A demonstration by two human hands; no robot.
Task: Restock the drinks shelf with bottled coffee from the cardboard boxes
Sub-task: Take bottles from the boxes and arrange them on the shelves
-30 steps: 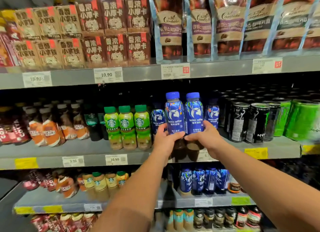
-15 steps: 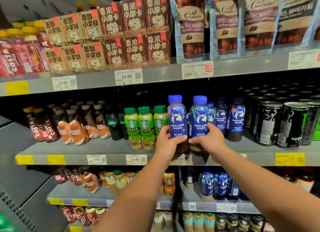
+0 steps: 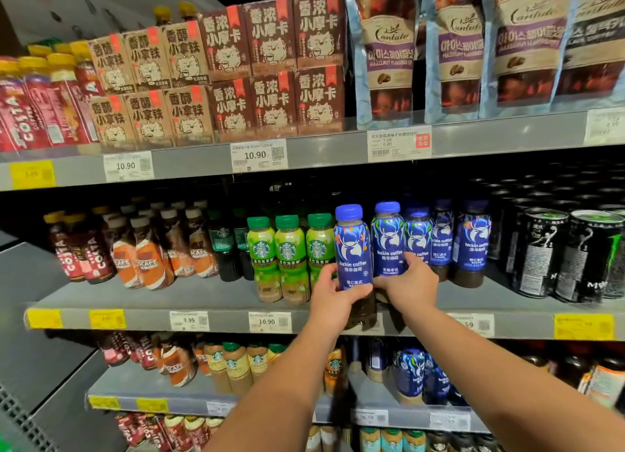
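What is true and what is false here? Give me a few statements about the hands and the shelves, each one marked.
1. The left hand grips a blue-capped bottle. True.
2. The right hand grips a second blue-capped bottle. True.
3. Green-capped bottles stand right of those two. False: the green-capped bottles stand to their left.
4. The shelf above holds only cans. False: it holds brown cartons and pouches; the black cans stand on the blue bottles' shelf.

Held upright, side by side, at drinks shelf (image 3: 216, 296) front edge: left blue bottle (image 3: 352, 245), right blue bottle (image 3: 387, 238), both blue-capped.
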